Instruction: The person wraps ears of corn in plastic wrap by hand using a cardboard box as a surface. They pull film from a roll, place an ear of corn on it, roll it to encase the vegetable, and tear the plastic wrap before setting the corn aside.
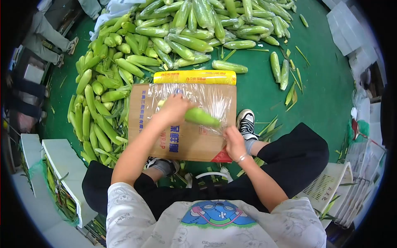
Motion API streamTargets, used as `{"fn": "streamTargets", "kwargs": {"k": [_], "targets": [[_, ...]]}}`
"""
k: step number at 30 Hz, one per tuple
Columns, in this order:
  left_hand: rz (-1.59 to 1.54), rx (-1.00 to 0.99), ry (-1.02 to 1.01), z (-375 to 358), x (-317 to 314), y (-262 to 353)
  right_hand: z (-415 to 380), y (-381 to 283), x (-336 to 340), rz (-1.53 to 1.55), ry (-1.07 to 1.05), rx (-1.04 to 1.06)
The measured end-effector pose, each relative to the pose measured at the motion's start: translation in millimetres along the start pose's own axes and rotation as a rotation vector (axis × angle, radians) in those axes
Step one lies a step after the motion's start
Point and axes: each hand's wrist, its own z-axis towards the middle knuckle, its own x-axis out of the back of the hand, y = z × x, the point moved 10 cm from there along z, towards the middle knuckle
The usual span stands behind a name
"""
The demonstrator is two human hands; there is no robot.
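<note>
An ear of corn in its green husk (pixel 202 117) lies slanted over a cardboard box (pixel 142 138), on a sheet of clear cling film (pixel 217 97). My left hand (pixel 177 109) is closed around the corn's left end. At the other end, my right hand (pixel 235 144) pinches the film's edge close to the corn's tip. Along the far side of the box lies a roll of cling film (pixel 194 77) with yellow printing, and the sheet stretches from it toward me. Some of the corn is hidden under my left fingers.
Unwrapped corn (pixel 99 120) is heaped on the green floor (pixel 264 101) to the left. Film-wrapped ears (pixel 198 41) are piled beyond the box. Loose leaves (pixel 269 130) lie by my shoe. White crates (pixel 326 186) stand at right, and another person's legs (pixel 51 35) show at upper left.
</note>
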Motion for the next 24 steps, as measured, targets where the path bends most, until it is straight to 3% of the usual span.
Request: {"fn": "streamTargets", "kwargs": {"k": [1,2,4,6,8,10,11,12,14,19,21,22,24], "targets": [[0.041,-0.007,-0.147,-0.5,-19.0,-2.8,-0.5,-2.6,15.8,0.114,0.09,-0.079],[0.045,-0.007,-0.147,2.5,-17.2,-2.0,4.0,-7.8,15.6,0.116,0.093,-0.078],[-0.032,0.009,-0.327,2.9,-36.9,3.2,9.4,4.8,12.2,0.33,0.151,-0.289],[-0.045,-0.001,-0.341,10.4,-35.5,5.7,44.3,-3.1,-7.7,0.196,0.114,-0.235],[-0.054,0.0,-0.363,1.5,-41.8,-1.6,69.7,-21.1,-45.7,-0.062,0.1,0.041],[-0.205,0.063,0.04,-9.9,-14.6,-18.4,78.9,-40.6,-56.3,-0.173,0.055,0.057],[-0.112,0.135,0.346,-34.2,19.4,-20.8,84.7,-47.3,-63.5,-0.292,0.019,0.061],[-0.102,0.15,0.35,-47.8,20.1,-19.8,89.9,-48.6,-66.3,-0.281,0.017,0.074],[-0.088,0.482,0.295,-81.8,7.4,-43.8,95.7,-52.0,-73.7,-0.405,-0.066,0.202],[0.173,0.439,0.286,-136.5,-52.2,-74.2,107.8,-31.1,-84.4,-0.489,-0.19,0.217],[0.263,0.339,0.161,-149.5,-55.8,-74.9,101.0,-29.6,-78.8,-0.456,-0.198,0.209],[0.264,0.343,0.17,-155.2,-50.4,-81.6,97.6,-27.2,-74.4,-0.427,-0.205,0.195],[-0.062,0.446,0.253,-161.0,9.8,-90.0,78.4,-35.3,-73.3,-0.437,-0.259,0.252]]}}
